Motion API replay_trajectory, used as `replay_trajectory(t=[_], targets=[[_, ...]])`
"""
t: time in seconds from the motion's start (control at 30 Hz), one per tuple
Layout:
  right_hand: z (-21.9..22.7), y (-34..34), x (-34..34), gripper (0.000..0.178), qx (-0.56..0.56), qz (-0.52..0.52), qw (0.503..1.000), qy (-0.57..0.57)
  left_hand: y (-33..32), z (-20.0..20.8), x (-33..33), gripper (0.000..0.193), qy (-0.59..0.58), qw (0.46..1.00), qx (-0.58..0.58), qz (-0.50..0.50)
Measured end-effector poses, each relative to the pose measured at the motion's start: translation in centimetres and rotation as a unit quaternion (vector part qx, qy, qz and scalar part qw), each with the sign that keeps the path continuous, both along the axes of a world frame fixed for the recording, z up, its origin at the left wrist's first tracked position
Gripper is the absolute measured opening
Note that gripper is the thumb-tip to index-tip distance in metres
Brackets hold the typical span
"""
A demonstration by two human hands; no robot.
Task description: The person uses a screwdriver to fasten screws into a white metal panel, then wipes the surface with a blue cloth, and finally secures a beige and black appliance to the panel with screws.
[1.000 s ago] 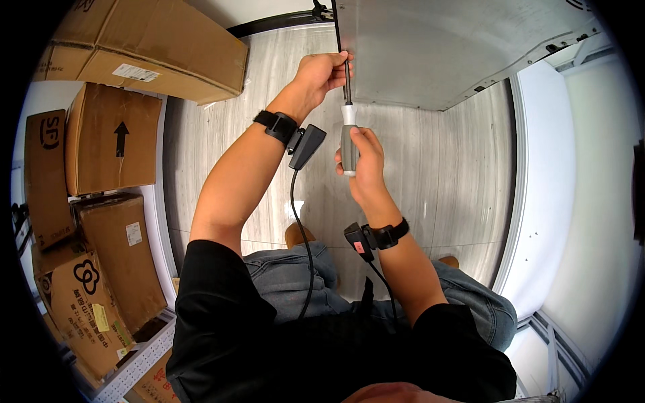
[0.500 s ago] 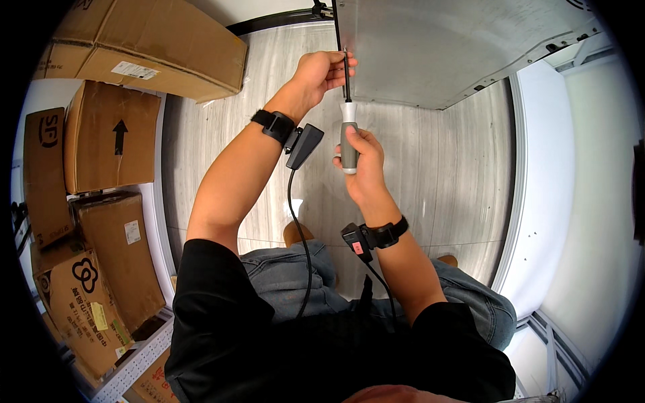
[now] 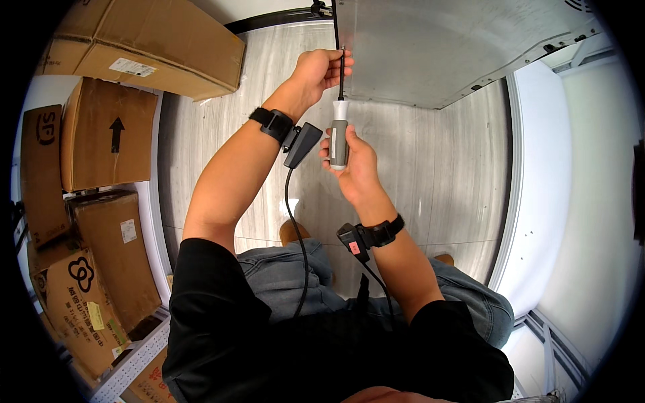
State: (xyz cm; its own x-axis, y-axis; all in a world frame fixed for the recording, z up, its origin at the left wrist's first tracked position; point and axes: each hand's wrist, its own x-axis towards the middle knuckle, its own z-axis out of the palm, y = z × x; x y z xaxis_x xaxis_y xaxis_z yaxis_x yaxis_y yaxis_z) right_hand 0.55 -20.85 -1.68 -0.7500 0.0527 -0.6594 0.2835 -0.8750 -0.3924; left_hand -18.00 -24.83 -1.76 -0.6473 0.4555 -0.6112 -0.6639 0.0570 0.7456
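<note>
Right hand (image 3: 359,164) is clamped on the grey-and-white-handled, black-shafted screwdriver (image 3: 340,138), pointed far by the left edge of the flat silver metal panel (image 3: 416,57); left hand (image 3: 320,70) is curled at the shaft, its grip unclear.

1. Floor (image 3: 403,174) before me: pale, grey-streaked, thinly seamed.
2. Wall (image 3: 232,9): white, with black skirting (image 3: 277,19).
3. Cardboard cartons (image 3: 84,134): stacked at left, beside a white perforated rail (image 3: 138,359).
4. Light: a bright reflected patch (image 3: 294,205) on the floor.

Wood-grain floor (image 3: 396,195) before metal casing (image 3: 410,54) | tan shoes (image 3: 290,232) planted there | white shelf (image 3: 151,215) left of casing, holding cardboard boxes (image 3: 94,134)
</note>
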Motion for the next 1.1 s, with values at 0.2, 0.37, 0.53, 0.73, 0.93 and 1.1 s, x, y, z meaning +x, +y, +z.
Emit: replay_trajectory(t=[0.2, 0.37, 0.53, 0.73, 0.93, 1.1], targets=[[-0.4, -0.6, 0.0, 0.028, 0.018, -0.033, 0.999, -0.020, 0.1, 0.2, 0.1, 0.025, -0.008, 1.000, 0.000, 0.004], [0.4, -0.4, -0.2, 0.027, -0.008, -0.026, 0.999, -0.032, 0.0, -0.3, -0.2, 0.020, -0.004, 1.000, 0.011, 0.021], [0.1, -0.5, 0.1, 0.028, -0.018, -0.027, 0.999, -0.016, 0.1, -0.5, -0.3, 0.020, -0.009, 1.000, 0.009, 0.022], [0.2, -0.6, -0.1, 0.027, 0.016, -0.021, 0.999, -0.039, 0.1, -0.3, -0.1, 0.020, -0.008, 1.000, 0.009, 0.029], [0.9, -0.2, 0.1, 0.028, -0.001, 0.002, 1.000, -0.019, 0.3, -0.5, -0.2, 0.020, -0.009, 0.999, 0.004, 0.030], [0.2, -0.5, 0.2, 0.035, 0.001, -0.023, 0.999, -0.023, 0.1, -0.3, -0.3, 0.021, -0.013, 1.000, -0.001, 0.016]])
